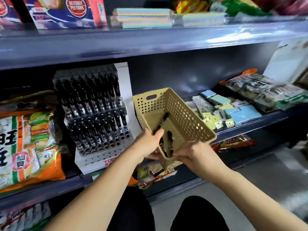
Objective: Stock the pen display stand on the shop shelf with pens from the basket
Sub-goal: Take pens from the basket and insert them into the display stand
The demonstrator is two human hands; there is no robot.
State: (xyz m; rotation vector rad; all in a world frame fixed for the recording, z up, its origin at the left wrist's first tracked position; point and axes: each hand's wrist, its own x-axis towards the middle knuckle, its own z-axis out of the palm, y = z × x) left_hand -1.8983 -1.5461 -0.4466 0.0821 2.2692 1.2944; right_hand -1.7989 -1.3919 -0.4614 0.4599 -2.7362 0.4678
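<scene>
A tan perforated basket is tilted in front of the shelf, its near end low. A few black pens lie inside it. My left hand grips the basket's near left rim, thumb inside beside the pens. My right hand holds the near right corner from below. The clear tiered pen display stand sits on the middle shelf to the left of the basket. Its upper rows hold black pens, and several front holes at the bottom right look vacant.
Orange snack bags lie left of the stand. Sticky note pads and small packets fill the shelf right of the basket. The upper shelf edge overhangs the stand. More snack packs sit on the shelf below.
</scene>
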